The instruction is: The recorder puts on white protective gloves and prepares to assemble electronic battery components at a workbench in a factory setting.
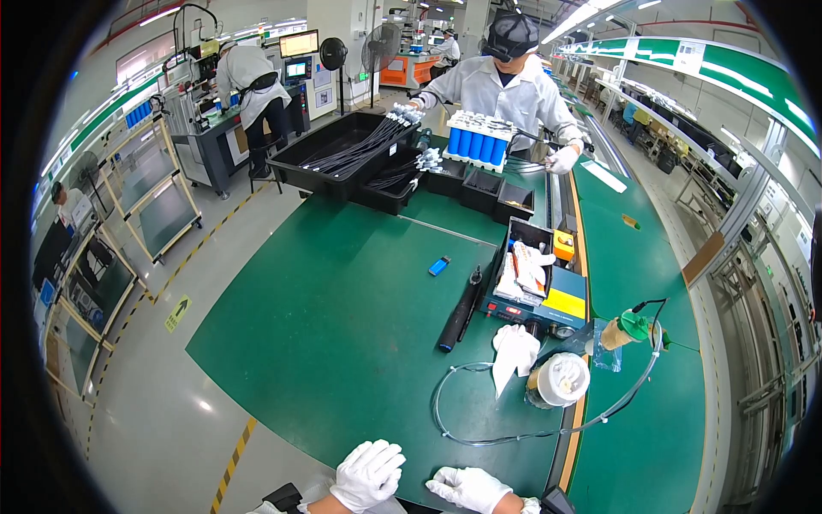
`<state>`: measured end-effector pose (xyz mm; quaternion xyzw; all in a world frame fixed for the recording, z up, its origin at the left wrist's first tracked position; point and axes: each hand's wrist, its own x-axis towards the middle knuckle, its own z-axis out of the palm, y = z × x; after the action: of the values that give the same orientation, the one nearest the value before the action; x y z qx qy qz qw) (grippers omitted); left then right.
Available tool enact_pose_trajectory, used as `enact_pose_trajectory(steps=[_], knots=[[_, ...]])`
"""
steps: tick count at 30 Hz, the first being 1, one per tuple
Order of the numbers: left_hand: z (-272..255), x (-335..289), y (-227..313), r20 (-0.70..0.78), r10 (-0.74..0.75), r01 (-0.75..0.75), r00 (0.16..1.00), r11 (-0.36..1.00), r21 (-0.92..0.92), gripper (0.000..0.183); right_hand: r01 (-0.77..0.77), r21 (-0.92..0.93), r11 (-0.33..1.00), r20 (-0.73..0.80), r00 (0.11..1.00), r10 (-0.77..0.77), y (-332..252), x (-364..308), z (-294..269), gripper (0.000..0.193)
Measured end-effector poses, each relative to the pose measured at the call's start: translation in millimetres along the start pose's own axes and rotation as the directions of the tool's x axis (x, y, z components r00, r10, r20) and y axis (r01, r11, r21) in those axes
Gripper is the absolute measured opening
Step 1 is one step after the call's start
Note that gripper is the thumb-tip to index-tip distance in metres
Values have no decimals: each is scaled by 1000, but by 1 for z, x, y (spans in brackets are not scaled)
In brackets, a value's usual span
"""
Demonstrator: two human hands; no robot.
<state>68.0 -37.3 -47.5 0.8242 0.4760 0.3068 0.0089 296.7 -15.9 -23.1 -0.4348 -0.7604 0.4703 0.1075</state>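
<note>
Two white-gloved hands, left hand (368, 473) and right hand (469, 488), rest loosely curled and empty at the near edge of the green desk (342, 325). Nothing is picked up yet. Nearest lies looped clear tubing (479, 439); beyond, a blue box (538, 283) holds white rags, and far-edge black trays (342, 154) hold cables.

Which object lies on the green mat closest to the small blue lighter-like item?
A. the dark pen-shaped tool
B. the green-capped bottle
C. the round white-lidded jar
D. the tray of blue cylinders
A: the dark pen-shaped tool lies just right of and below the small blue item, while the jar, the bottle and the tray of blue cylinders sit farther off.
</note>
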Motion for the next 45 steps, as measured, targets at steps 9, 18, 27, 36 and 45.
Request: enact_pose_trajectory(steps=[9,18,27,36,45], knots=[[-1,2,0,8,-7,7,1000,1000,-9,21,-30,10,1000,30,999,29,-4,0,-3,40],[-1,3,0,14,-13,13,1000,1000,-20,21,6,-2,1000,22,1000,-6,2,0,1,39],[2,-2,-1,-6,0,0,1000,1000,11,23,14,-11,1000,17,1000,-14,2,0,0,39],[1,1,0,9,-10,10,1000,1000,-3,23,-18,24,1000,19,1000,17,-2,0,-2,41],[-3,8,1,32,-19,20,999,999,-37,19,13,4,1000,5,1000,-13,5,0,3,40]])
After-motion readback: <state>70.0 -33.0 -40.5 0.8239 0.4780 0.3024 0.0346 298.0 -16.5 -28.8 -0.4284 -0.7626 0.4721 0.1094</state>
